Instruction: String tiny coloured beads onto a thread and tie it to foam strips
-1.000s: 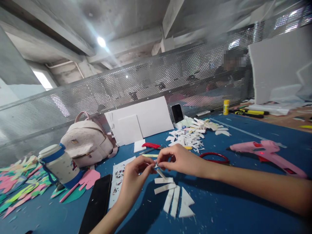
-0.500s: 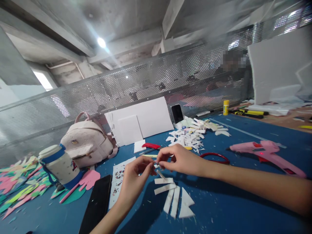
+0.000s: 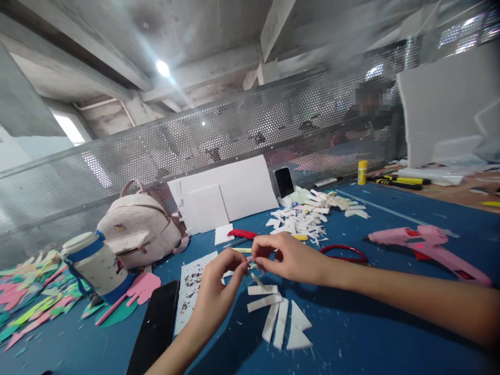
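Note:
My left hand [image 3: 222, 276] and my right hand [image 3: 287, 257] meet over the table, thumb and forefinger of each pinched. Between their fingertips is a small piece [image 3: 251, 264], mostly hidden, which looks like white foam. Just below the fingers, several white foam strips [image 3: 264, 302] lie fanned out on the blue tabletop. Beside them is a notched white foam piece [image 3: 299, 327]. Left of my left hand lies a white sheet [image 3: 188, 291] dotted with small coloured bits. Behind the hands are a red-handled cutter [image 3: 241, 234] and a loop of red handle [image 3: 346, 253].
A pink glue gun [image 3: 420, 242] lies at right. White foam scraps [image 3: 300, 216] are heaped behind, near an upright phone [image 3: 284, 182] and a glue stick [image 3: 362, 172]. At left are a black phone [image 3: 154, 325], cup [image 3: 96, 268], backpack [image 3: 142, 224] and coloured cutouts [image 3: 35, 297].
My left fingertips have shifted slightly, and the white piece between the hands shows less than before. My right hand has barely moved. Things on the table stay where they were.

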{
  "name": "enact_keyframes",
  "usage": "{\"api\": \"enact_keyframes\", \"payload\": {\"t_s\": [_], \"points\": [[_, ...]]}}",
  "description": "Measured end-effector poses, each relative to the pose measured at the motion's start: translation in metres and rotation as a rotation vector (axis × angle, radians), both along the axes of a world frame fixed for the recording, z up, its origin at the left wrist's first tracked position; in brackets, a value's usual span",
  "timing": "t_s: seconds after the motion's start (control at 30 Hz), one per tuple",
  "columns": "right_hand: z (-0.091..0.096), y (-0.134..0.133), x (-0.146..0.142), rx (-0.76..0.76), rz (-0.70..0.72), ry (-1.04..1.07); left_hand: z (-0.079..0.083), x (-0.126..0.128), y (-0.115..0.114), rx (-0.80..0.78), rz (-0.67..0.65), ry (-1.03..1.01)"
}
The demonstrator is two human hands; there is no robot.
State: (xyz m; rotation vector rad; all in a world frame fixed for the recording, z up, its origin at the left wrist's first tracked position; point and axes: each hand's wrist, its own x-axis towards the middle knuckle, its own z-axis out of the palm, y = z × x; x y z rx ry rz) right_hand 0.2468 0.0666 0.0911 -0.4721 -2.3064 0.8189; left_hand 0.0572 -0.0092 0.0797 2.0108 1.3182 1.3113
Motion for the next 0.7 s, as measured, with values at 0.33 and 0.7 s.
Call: {"api": "enact_keyframes", "payload": {"t_s": [0.33, 0.7], "points": [[-0.007, -0.006, 0.001, 0.395, -0.094, -0.154, -0.005, 0.003, 0.002, -0.078, -0.177, -0.325], [-0.023, -0.007, -0.001, 0.766, -0.176, -0.205, -0.017, 0.011, 0.004, -0.399, -0.331, -0.778]]}}
